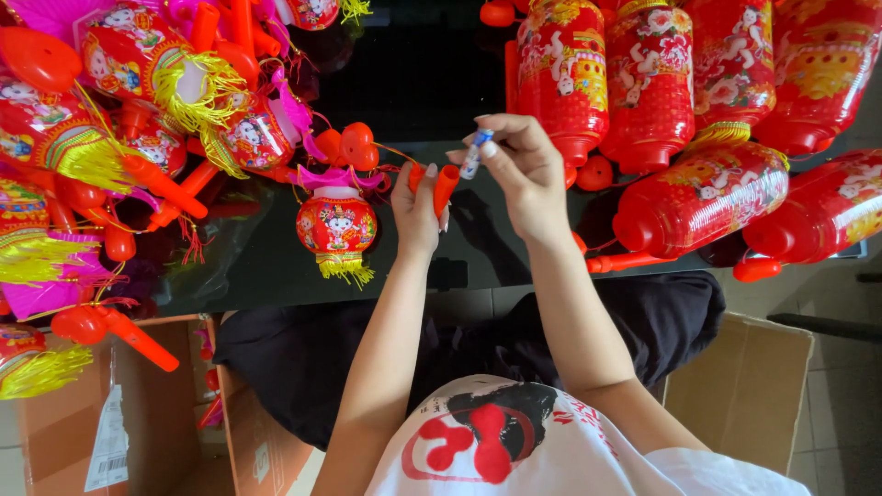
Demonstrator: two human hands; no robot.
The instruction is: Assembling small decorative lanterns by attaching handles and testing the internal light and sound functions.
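Observation:
My left hand (415, 209) grips the orange handle stick (444, 187) of a small red toy lantern (336, 224), which rests on the black table (266, 266) with its pink top and yellow tassel to the left of the hand. My right hand (520, 170) pinches a small blue-and-white battery (471, 154) between the fingertips, just above the open end of the orange handle. The two hands are close together at the table's middle.
A heap of small lanterns with yellow tassels and orange handles (138, 119) covers the table's left side. Large red cylindrical lanterns (661, 101) lie at the right. An open cardboard box (119, 413) stands at the lower left and another box (744, 386) at the lower right.

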